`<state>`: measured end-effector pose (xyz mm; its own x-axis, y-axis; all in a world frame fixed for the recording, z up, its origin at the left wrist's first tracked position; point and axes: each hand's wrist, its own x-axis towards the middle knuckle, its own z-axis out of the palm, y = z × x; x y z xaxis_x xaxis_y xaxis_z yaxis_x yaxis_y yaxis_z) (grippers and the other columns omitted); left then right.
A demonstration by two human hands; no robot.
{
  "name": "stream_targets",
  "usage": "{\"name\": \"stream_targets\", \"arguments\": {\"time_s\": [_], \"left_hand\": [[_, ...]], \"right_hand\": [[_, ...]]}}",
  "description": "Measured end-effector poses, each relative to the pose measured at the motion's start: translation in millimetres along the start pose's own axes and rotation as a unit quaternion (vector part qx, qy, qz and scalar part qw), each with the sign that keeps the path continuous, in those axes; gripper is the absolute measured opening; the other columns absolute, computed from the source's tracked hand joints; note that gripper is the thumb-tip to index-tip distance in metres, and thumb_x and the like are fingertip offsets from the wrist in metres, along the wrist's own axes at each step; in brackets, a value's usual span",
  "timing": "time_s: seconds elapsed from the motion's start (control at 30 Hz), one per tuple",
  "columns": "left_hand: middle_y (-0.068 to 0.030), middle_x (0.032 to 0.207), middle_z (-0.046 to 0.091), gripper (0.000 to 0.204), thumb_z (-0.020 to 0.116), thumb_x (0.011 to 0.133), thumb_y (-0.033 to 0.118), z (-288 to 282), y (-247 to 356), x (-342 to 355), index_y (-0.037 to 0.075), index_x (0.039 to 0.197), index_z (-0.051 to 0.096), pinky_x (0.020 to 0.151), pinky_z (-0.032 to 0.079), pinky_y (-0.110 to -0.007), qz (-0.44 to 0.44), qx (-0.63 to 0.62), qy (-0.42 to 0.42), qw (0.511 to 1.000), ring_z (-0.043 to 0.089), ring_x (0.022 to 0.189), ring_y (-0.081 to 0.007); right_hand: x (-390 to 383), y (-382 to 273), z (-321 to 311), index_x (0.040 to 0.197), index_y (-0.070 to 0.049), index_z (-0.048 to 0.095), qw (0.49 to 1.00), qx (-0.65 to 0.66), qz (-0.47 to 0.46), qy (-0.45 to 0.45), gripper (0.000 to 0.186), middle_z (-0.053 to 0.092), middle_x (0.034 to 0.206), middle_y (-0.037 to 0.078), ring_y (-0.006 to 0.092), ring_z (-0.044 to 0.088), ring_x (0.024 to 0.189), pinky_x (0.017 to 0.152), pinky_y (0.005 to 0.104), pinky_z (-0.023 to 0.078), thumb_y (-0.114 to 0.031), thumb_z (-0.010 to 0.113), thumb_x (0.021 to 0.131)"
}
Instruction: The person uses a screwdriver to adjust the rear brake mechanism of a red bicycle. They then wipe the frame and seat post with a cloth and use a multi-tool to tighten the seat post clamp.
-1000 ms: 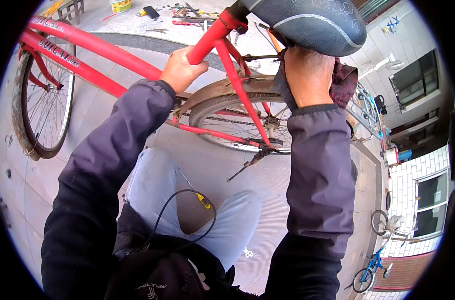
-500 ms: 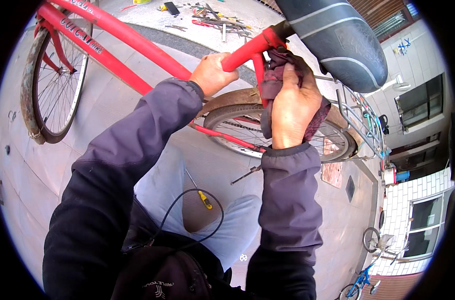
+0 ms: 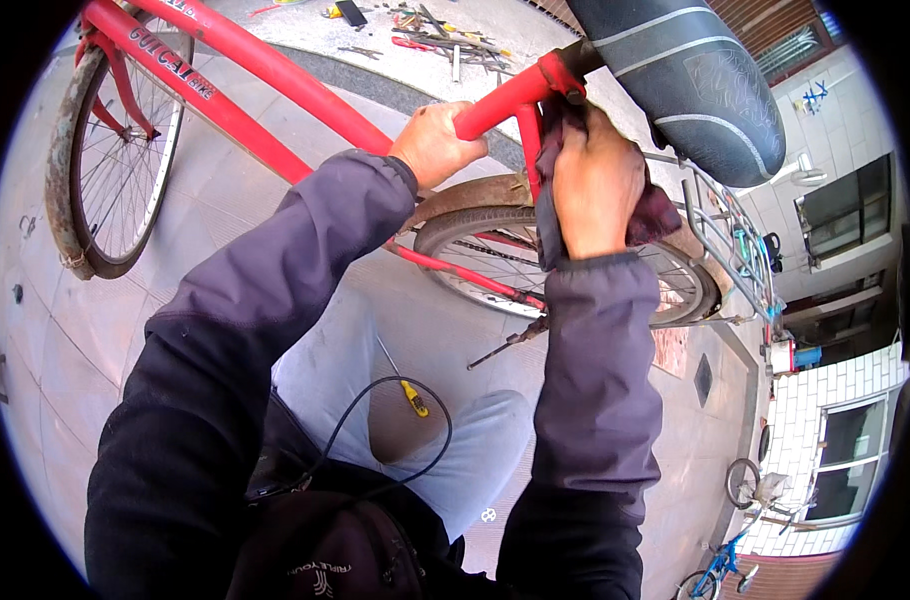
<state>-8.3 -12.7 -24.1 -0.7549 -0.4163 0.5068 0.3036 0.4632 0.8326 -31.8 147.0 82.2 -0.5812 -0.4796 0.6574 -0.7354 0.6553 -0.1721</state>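
A red bicycle frame [image 3: 265,82] slants across the view, with a dark grey saddle [image 3: 690,85] at its upper right end. My left hand [image 3: 438,145] is closed round the top tube just short of the seat clamp [image 3: 558,76]. Below that clamp, my right hand [image 3: 599,182] grips a dark maroon rag [image 3: 659,216] and presses it to the thin tubes behind the seat tube. Its fingertips are partly hidden by the rag and frame. The rusty-fendered rear wheel [image 3: 453,232] sits beneath both hands.
A yellow-handled screwdriver [image 3: 414,399] lies by my legs. Scattered tools [image 3: 450,42] and a phone [image 3: 351,13] lie on the pale ground beyond the bicycle. The front wheel [image 3: 117,150] is at left, a metal rear rack [image 3: 720,235] at right. A blue bicycle [image 3: 713,574] stands far right.
My right hand has slid slightly up toward the seat clamp and turned, with its back now uppermost. The rag shifted with it, uncovering more red tube. My left hand keeps its grip.
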Motion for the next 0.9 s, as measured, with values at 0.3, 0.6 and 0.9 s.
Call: {"name": "stream_targets", "arguments": {"time_s": [0.3, 0.6, 0.9], "left_hand": [[-0.0196, 0.075, 0.062, 0.022, 0.063, 0.071, 0.019, -1, 2, -4, 0.001, 0.083, 0.060, 0.070, 0.048, -0.038, -0.009, -0.026, -0.004, 1.000, 0.063, 0.072, -0.0331], [-0.0203, 0.075, 0.062, 0.023, 0.063, 0.071, 0.019, 3, -15, 0, 0.001, 0.084, 0.061, 0.071, 0.048, -0.039, 0.016, -0.028, -0.005, 0.999, 0.062, 0.073, -0.0348], [-0.0218, 0.083, 0.065, 0.028, 0.068, 0.074, 0.025, 7, -19, 3, 0.002, 0.090, 0.063, 0.075, 0.049, -0.041, 0.074, -0.047, 0.014, 0.996, 0.063, 0.082, -0.0368]], "right_hand": [[-24, -23, 14, 0.104, 0.001, 0.064, 0.960, 0.258, 0.050, 0.095, 0.022, 0.066, 0.086, 0.021, 0.0324, 0.065, 0.077, 0.071, 0.0345, 0.049, -0.013, 0.055, 0.089], [-37, -21, -5, 0.109, -0.002, 0.065, 0.944, 0.170, -0.172, 0.226, 0.038, 0.066, 0.101, 0.015, 0.0268, 0.064, 0.093, 0.084, 0.0329, 0.049, 0.010, 0.064, 0.074], [-46, -2, 46, 0.119, -0.013, 0.062, 0.956, -0.015, -0.224, 0.189, 0.055, 0.052, 0.123, 0.016, 0.0389, 0.051, 0.110, 0.094, 0.0458, 0.043, 0.002, 0.067, 0.066]]}}
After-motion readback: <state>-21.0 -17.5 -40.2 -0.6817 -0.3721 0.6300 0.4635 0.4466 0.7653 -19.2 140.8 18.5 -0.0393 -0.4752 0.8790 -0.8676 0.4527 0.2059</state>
